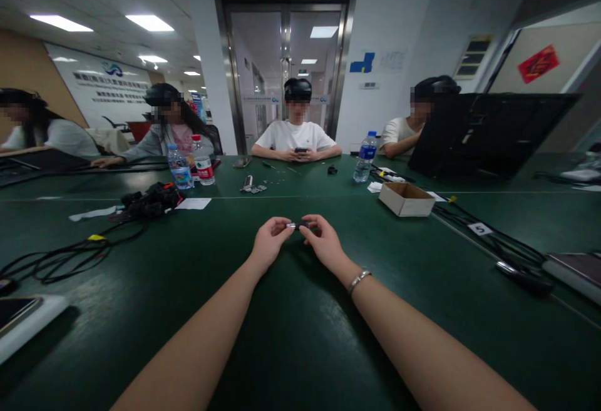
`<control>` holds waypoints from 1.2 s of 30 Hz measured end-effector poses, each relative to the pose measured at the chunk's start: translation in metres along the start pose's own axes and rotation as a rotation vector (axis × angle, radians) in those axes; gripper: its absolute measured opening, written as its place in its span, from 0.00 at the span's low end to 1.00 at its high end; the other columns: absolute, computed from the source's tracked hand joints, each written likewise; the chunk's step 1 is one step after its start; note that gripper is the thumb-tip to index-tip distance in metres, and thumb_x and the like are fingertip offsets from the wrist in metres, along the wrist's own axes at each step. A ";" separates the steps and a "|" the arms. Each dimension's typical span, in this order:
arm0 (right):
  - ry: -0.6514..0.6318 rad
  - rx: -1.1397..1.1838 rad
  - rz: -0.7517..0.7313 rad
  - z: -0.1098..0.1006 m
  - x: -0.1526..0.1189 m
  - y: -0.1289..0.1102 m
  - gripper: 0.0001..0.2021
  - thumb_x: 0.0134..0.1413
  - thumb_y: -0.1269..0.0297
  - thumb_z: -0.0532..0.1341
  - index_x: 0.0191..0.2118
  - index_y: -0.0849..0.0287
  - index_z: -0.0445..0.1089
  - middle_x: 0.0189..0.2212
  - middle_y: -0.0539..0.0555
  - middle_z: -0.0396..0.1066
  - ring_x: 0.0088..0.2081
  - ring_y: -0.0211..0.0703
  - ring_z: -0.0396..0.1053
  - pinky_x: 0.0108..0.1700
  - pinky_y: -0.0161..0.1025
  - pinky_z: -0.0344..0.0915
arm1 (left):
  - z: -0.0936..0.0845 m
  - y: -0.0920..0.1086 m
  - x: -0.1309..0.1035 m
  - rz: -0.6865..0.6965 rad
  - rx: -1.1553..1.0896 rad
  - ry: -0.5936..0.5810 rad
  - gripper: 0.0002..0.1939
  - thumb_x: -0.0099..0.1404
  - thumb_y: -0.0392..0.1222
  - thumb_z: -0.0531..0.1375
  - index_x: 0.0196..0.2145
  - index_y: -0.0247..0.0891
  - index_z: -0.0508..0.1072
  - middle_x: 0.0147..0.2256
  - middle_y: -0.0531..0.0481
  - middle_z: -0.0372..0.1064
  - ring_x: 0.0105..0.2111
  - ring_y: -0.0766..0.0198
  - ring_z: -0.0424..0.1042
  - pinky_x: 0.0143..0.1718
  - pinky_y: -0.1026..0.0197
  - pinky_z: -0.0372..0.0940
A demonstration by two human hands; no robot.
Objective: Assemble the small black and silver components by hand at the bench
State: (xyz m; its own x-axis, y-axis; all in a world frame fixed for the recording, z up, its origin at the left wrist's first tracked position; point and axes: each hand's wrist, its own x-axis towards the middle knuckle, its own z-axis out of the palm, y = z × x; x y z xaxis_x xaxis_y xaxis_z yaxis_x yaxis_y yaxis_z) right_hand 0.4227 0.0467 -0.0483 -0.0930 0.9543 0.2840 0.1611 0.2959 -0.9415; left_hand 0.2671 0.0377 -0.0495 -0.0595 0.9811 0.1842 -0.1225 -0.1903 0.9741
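Observation:
Both of my hands meet above the green table (300, 336), in the middle of the head view. Between them is a small object (297, 226), dark with a silvery left part; its exact kind is too small to tell. The fingers of my left hand (270, 242) pinch its silvery left end. My right hand (323, 240), with a metal bracelet at the wrist, grips the dark right end, which its fingers partly cover.
An open cardboard box (406, 201) and a water bottle (365, 157) stand to the right. Black cables (493, 236) run at both sides. At the left are two bottles (203, 161) and a dark bundle (153, 201). Several people sit opposite, one person (297, 132) holding a phone.

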 end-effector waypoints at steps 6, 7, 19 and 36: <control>-0.017 0.016 -0.008 0.000 0.000 -0.002 0.15 0.47 0.60 0.61 0.42 0.57 0.68 0.30 0.48 0.63 0.25 0.33 0.65 0.27 0.33 0.66 | 0.000 0.002 -0.001 0.002 0.035 0.000 0.14 0.49 0.42 0.68 0.34 0.36 0.73 0.34 0.47 0.73 0.36 0.61 0.72 0.41 0.58 0.66; -0.015 0.014 -0.009 0.000 0.000 -0.002 0.14 0.47 0.60 0.61 0.42 0.57 0.68 0.30 0.48 0.63 0.25 0.33 0.65 0.27 0.33 0.66 | 0.000 0.003 -0.001 -0.006 0.037 0.001 0.14 0.49 0.42 0.67 0.34 0.36 0.73 0.33 0.47 0.73 0.36 0.61 0.72 0.40 0.58 0.66; -0.015 -0.001 -0.005 -0.001 -0.002 -0.005 0.16 0.46 0.60 0.61 0.43 0.57 0.68 0.35 0.49 0.64 0.23 0.31 0.64 0.27 0.34 0.65 | -0.001 -0.001 0.001 -0.027 0.032 0.007 0.17 0.48 0.48 0.68 0.33 0.35 0.73 0.31 0.46 0.74 0.33 0.61 0.72 0.39 0.58 0.66; -0.010 0.008 -0.017 0.000 -0.001 -0.003 0.15 0.46 0.61 0.62 0.42 0.57 0.69 0.37 0.50 0.65 0.23 0.30 0.63 0.26 0.33 0.65 | -0.002 -0.001 0.002 0.047 0.118 -0.016 0.14 0.53 0.50 0.64 0.30 0.36 0.71 0.27 0.52 0.70 0.28 0.67 0.67 0.32 0.63 0.61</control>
State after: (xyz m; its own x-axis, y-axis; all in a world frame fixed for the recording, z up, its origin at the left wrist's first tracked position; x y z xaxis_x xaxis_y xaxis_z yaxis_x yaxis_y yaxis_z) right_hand 0.4221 0.0445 -0.0461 -0.1052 0.9487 0.2981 0.1518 0.3116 -0.9380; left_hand 0.2647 0.0393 -0.0500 -0.0463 0.9717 0.2315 -0.0028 -0.2318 0.9728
